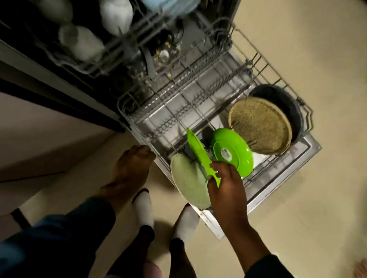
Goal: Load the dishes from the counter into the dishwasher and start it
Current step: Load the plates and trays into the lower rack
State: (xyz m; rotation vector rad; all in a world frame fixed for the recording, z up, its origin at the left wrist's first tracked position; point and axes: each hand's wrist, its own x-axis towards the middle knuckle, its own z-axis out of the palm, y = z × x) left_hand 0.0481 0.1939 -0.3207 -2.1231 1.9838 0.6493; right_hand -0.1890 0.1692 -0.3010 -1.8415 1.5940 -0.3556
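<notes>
A person's right hand grips the near rim of a bright green plastic plate, standing on edge in the pulled-out grey wire lower rack, its long axis running from the hand toward the machine. Five dishes stand there: two green plates, one pale green plate, one speckled tan plate, one dark round pan. The left hand hangs relaxed, holding nothing, beside the rack's near corner.
</notes>
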